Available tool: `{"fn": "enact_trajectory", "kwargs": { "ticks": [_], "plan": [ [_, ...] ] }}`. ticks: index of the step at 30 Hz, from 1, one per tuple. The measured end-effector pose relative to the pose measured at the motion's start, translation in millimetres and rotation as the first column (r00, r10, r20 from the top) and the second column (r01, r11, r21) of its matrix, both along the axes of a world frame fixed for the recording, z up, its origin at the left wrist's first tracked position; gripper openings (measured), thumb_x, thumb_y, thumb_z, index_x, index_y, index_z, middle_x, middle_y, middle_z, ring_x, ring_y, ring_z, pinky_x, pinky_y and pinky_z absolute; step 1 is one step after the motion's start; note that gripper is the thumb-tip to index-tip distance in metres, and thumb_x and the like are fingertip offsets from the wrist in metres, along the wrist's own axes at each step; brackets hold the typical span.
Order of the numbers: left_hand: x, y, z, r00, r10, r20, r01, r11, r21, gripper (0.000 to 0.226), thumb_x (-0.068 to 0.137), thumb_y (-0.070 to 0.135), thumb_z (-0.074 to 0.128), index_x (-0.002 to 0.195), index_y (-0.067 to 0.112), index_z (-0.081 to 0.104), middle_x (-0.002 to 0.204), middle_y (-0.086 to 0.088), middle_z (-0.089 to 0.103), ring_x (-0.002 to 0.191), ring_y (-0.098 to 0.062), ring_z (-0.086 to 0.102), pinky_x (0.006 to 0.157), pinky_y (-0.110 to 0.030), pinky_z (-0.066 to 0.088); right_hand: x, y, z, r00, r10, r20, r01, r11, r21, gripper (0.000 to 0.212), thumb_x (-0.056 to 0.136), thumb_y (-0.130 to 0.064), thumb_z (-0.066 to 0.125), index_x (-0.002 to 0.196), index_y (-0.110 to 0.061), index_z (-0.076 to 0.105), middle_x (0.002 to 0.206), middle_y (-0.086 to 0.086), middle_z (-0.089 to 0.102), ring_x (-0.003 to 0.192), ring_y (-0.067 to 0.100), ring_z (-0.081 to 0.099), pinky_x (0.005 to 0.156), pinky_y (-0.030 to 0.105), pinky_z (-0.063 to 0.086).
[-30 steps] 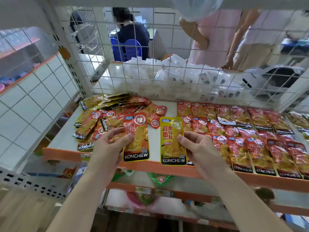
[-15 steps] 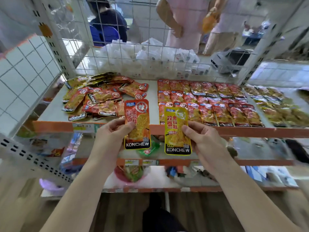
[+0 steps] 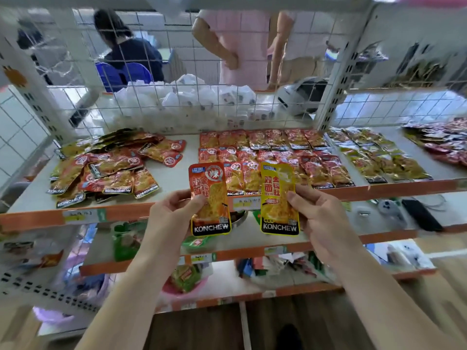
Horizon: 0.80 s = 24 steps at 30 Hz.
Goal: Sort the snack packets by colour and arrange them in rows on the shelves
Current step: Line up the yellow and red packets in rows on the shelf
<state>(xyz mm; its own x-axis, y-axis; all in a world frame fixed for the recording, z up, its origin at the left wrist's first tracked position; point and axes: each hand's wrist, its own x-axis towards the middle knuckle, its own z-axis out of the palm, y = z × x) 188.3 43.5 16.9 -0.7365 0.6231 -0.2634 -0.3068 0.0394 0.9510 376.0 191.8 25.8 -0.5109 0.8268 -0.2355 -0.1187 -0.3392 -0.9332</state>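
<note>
Before shelf (image 3: pixel 177 178): red packet (image 3: pixel 212 183), yellow packet (image 3: pixel 278 195); long axes vertical

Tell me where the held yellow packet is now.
Head view, right of centre: the right hand pinches the yellow packet, beside the red packet in the left hand.

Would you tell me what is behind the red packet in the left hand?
The shelf and its orange edge run behind it; the nearest sorted red packet is partly covered, anything else hidden.
</note>
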Motion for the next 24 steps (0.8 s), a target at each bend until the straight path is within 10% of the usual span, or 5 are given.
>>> {"fn": "enact_trajectory", "kwargs": {
  "ticks": [5,13,24],
  "plan": [
    [34,62,-4,1.0,0.007,-0.008,-0.007,1.0,-0.028,0.026,0.08,0.024,0.08,0.103,0.019,0.07,0.1,-0.006,0.077,0.1,-0.037,0.071,0.096,-0.058,0.052,31,58,-1,0.999,0.034,0.013,-0.033,0.999,-0.015,0.042,0.073,-0.017,0.071,0.114,-0.007,0.066,0.102,0.008,0.076,0.094,0.023,0.074,0.084,0.04,0.06],
    [96,160,-7,0.998,0.048,-0.034,-0.05,0.997,-0.053,0.015,0.084,0.023,0.078,0.097,0.024,0.07,0.083,0.007,0.073,0.074,-0.015,0.059,0.056,-0.027,0.04,84,155,-4,0.993,0.06,0.101,-0.063,0.998,0.03,0.018,0.089,-0.004,0.065,0.106,-0.007,0.068,0.099,0.008,0.077,0.091,0.019,0.073,0.074,0.025,0.057],
    [104,196,-29,0.994,0.108,0.013,-0.106,0.988,-0.113,0.019,0.081,0.021,0.082,0.097,0.024,0.071,0.097,-0.004,0.076,0.098,-0.03,0.07,0.099,-0.052,0.05,81,201,-21,0.974,0.137,0.181,-0.14,0.99,0.001,0.015,0.092,-0.003,0.061,0.104,-0.002,0.069,0.099,0.013,0.075,0.093,0.026,0.072,0.081,0.037,0.056]
  ]
}}
